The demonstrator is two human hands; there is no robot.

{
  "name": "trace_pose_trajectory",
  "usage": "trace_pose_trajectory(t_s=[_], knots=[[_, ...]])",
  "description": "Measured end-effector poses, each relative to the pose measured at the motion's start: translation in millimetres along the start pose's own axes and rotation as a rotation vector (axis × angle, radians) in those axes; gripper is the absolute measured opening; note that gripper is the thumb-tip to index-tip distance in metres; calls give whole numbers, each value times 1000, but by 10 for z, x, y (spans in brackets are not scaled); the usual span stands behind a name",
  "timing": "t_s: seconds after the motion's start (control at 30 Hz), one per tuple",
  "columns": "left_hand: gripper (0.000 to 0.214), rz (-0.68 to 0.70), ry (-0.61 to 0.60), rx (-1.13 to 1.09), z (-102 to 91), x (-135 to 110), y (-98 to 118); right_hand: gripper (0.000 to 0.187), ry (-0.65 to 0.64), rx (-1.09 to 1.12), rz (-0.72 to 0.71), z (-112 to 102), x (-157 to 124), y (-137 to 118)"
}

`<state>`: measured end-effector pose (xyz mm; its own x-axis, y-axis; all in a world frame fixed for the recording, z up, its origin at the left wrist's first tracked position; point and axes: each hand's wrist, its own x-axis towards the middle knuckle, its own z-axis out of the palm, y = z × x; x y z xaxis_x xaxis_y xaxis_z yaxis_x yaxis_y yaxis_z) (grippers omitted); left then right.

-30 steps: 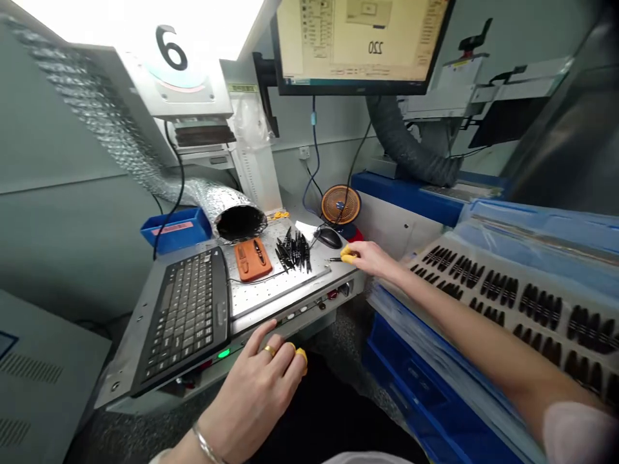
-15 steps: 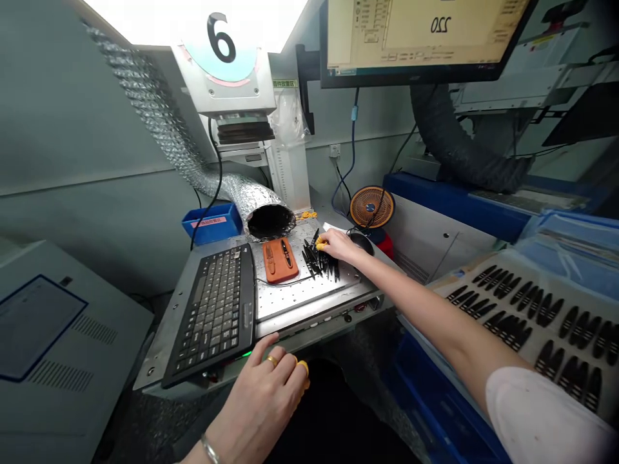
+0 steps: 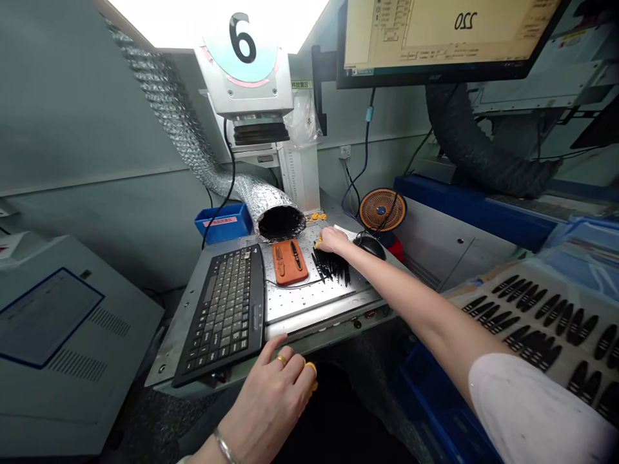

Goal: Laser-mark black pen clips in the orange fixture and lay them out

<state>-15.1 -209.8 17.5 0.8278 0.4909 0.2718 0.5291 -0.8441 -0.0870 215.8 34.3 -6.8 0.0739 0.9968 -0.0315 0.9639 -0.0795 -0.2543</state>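
Note:
My right hand (image 3: 333, 239) reaches over the back of a loose pile of slim black pointed pieces (image 3: 333, 265) on the perforated metal plate (image 3: 290, 303). Its fingers are bent together, with yellow on a fingertip; what they pinch is hidden. Left of the pile, an orange-brown block (image 3: 289, 262) has two long slots, and a slim black piece (image 3: 296, 255) lies in the right one. My left hand (image 3: 275, 393) hovers by the table's front edge, below the keyboard (image 3: 225, 303). Its index finger is stretched out, the others loosely bent, and I see nothing in it.
A foil duct (image 3: 280, 222) opens behind the block, beneath a machine head (image 3: 246, 77) marked 6. A blue bin (image 3: 223, 223), a mouse (image 3: 370, 247) and an orange fan (image 3: 382, 210) stand around. At right, rows of black pieces lie on a pale sheet (image 3: 527, 316). A monitor (image 3: 449, 38) hangs above.
The view has shifted slightly left, so everything appears further right. My right hand stays at the pile, its fingers lower and more tucked in. My left hand keeps nearly the same pose.

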Motion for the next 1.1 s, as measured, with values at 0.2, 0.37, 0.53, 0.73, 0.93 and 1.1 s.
trace_pose_trajectory(t_s=[0.2, 0.37, 0.53, 0.73, 0.93, 1.1], knots=[[15, -11, -8, -5, 2, -63, -15, 43, -62, 37, 59, 15, 153, -113], [15, -29, 1, 1, 17, -121, -28, 41, -74, 42, 66, 41, 192, -144], [15, -42, 7, 18, -37, -150, -27, 25, -45, 138, 74, -72, 172, -58], [15, -33, 22, 13, -25, -127, -12, 19, -47, 466, 80, -282, -39, 30], [15, -72, -19, -103, -68, -33, -5, 15, -8, 850, -97, -329, -375, 53], [22, -422, -108, -800, -108, 144, -77, 10, 109, 753, -530, -298, -852, 85]])
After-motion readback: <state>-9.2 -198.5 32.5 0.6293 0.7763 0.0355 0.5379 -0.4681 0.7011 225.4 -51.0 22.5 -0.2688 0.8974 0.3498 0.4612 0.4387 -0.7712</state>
